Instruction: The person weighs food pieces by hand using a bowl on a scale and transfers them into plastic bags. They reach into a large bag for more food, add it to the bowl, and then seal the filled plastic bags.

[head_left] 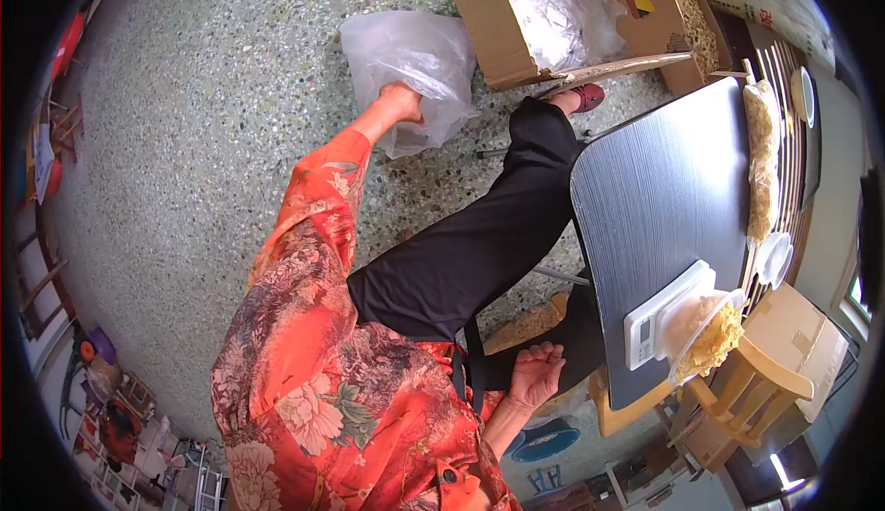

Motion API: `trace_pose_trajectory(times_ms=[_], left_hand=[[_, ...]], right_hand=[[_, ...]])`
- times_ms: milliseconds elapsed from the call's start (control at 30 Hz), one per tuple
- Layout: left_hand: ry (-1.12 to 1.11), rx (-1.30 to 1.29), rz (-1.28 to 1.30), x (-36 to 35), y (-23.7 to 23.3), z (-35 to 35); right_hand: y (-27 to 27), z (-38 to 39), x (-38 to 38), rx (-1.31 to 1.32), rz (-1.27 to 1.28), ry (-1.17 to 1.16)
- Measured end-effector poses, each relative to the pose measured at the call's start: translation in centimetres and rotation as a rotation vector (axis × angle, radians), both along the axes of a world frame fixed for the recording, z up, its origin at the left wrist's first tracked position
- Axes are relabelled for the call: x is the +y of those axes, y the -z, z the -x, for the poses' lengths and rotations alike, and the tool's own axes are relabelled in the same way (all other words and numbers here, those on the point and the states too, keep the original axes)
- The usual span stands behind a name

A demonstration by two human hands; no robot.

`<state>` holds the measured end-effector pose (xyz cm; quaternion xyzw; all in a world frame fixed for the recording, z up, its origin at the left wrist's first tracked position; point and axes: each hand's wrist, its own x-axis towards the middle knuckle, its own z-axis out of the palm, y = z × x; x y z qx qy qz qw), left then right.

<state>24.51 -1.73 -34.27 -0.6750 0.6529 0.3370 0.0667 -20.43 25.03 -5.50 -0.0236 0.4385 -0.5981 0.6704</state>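
Note:
My left hand (403, 103) reaches down to a clear plastic bag (373, 46) near the floor. It grips the bag around its opening, and the film partly hides the fingers. My right hand (536, 375) rests by my lap, palm turned up, fingers loosely curled with nothing in them. Beside it stands the dark table (659, 165). A white digital scale (643, 338) sits near the table's edge, bearing a clear container of yellowish, crumbly food (714, 343).
An open cardboard box (498, 36) with crumpled clear plastic (562, 18) stands on the speckled floor (203, 142). A long filled bag (761, 161) lies at the table's far side. Wooden chairs (756, 382) and another cardboard box (802, 336) stand beyond the table.

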Motion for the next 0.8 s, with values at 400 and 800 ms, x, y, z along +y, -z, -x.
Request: trace_pose_trajectory(times_ms=[400,800], left_hand=[[0.082,0.062,0.227,-8.6,-2.7,-2.2],[-0.598,0.204,0.454,1.1,0.3,0.4]], right_hand=[[0.5,0.3,0.0,-0.012,0.004,-0.008],[0.6,0.3,-0.2,-0.009,-0.007,-0.013]])
